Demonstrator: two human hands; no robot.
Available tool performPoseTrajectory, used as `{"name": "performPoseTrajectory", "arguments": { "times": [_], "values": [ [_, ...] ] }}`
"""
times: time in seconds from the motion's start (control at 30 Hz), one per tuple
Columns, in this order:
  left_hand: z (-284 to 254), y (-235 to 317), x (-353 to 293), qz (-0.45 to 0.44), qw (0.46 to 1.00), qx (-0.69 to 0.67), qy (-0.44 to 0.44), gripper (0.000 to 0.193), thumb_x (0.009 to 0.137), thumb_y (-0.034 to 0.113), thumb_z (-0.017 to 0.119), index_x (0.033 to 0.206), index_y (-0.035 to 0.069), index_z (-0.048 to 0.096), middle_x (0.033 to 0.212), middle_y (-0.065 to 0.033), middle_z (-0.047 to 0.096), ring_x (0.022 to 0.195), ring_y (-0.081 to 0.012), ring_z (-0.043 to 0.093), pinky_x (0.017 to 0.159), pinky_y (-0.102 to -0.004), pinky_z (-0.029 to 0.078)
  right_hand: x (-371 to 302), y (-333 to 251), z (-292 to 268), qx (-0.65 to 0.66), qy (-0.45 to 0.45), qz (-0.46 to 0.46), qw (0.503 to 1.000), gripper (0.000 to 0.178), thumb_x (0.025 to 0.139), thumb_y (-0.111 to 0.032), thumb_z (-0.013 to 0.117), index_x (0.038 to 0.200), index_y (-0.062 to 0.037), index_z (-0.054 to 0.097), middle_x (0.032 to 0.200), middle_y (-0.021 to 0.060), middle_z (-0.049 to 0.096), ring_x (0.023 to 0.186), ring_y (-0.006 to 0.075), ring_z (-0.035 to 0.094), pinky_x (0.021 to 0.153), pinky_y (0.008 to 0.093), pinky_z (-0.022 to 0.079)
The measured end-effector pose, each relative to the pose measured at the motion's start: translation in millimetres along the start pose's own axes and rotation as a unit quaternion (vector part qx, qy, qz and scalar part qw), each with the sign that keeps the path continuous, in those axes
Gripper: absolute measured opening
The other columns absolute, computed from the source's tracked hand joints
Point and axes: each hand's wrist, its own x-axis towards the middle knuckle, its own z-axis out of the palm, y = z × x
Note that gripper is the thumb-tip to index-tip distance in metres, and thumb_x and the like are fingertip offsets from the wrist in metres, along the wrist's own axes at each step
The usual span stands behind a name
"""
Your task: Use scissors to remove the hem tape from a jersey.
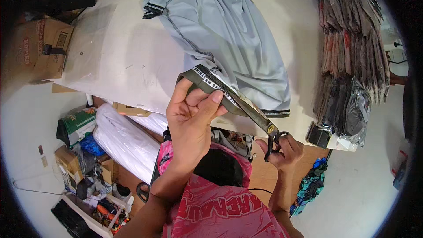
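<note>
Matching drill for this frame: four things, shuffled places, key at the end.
Things
1. black-handled metal scissors
2. dark olive fabric band with black-and-white trim
3. light-grey fabric garment with dark edging
4. brown cardboard box

Places
A. lying across the middle of the broad white table
B. in the right hand
C. at the table's left side, upper left of the picture
D. in the left hand, thumb pressed against it

Pairs: 1-B, 2-D, 3-A, 4-C
</note>
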Motion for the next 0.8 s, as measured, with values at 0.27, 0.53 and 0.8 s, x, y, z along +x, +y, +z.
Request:
{"name": "performPoseTrajectory", "arguments": {
  "times": [0.27,0.53,0.8],
  "values": [
    [3,0,2,0.016,1.0,0.009,-0.002,0.036,0.085,-0.005,0.055,0.119,-0.001,0.046,0.097,-0.0098,0.065,0.085,-0.0152,0.064,0.073,-0.0312,0.057,-1,2,6,0.009,0.004,0.026,1.0,0.045,0.057,-0.033,0.086,0.064,-0.0088,0.049,0.051,0.0012,0.046,0.038,0.0155,0.045,0.036,0.028,0.032],
    [4,1,0,0.03,0.999,0.02,0.002,0.035,0.084,-0.006,0.057,0.117,-0.002,0.047,0.096,-0.0096,0.065,0.084,-0.0131,0.063,0.071,-0.0272,0.056,7,1,2,-0.005,0.023,-0.023,0.999,0.044,0.054,-0.027,0.087,0.06,-0.0086,0.048,0.052,0.0005,0.046,0.039,0.014,0.042,0.037,0.0262,0.032],
    [4,3,-3,0.049,0.998,0.043,0.0,0.036,0.083,-0.007,0.057,0.117,-0.003,0.047,0.095,-0.0106,0.065,0.083,-0.0141,0.064,0.07,-0.0278,0.056,7,1,2,-0.024,0.044,-0.06,0.997,0.053,0.059,-0.025,0.086,0.052,-0.0111,0.036,0.053,-0.0014,0.045,0.041,0.0136,0.045,0.034,0.0274,0.031]
  ]
}}
